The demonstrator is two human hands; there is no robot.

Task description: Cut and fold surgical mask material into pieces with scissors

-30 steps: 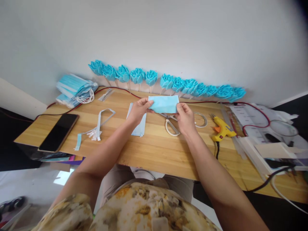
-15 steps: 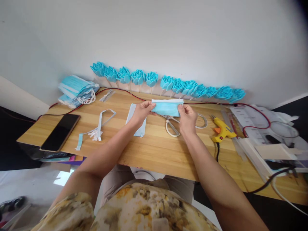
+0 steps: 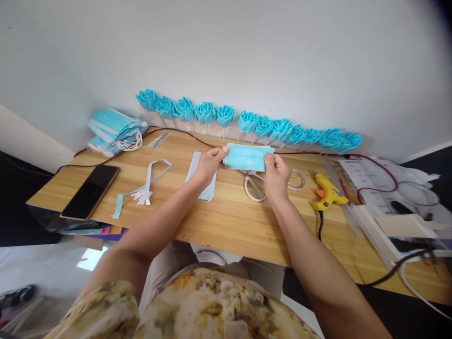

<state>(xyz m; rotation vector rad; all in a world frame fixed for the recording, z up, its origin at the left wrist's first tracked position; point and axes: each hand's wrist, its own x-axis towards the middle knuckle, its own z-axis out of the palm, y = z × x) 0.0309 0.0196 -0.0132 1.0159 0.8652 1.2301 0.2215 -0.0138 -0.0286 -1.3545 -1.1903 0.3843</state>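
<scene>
A folded blue mask piece (image 3: 247, 157) is held just above the wooden table (image 3: 226, 221). My left hand (image 3: 207, 165) pinches its left end and my right hand (image 3: 277, 175) pinches its right end, both closed on it. White-handled scissors (image 3: 253, 184) lie on the table under the piece. Another pale blue mask sheet (image 3: 200, 176) lies flat below my left wrist.
A row of blue fabric roses (image 3: 247, 123) leans on the wall. A stack of masks (image 3: 115, 130) sits at the back left, a black phone (image 3: 91, 191) and cut white straps (image 3: 146, 184) to the left. A yellow glue gun (image 3: 326, 193) and cables lie right.
The mask piece has gone from flat and taller to a narrower folded strip. Both hands stayed near the same spot, pinching its ends.
</scene>
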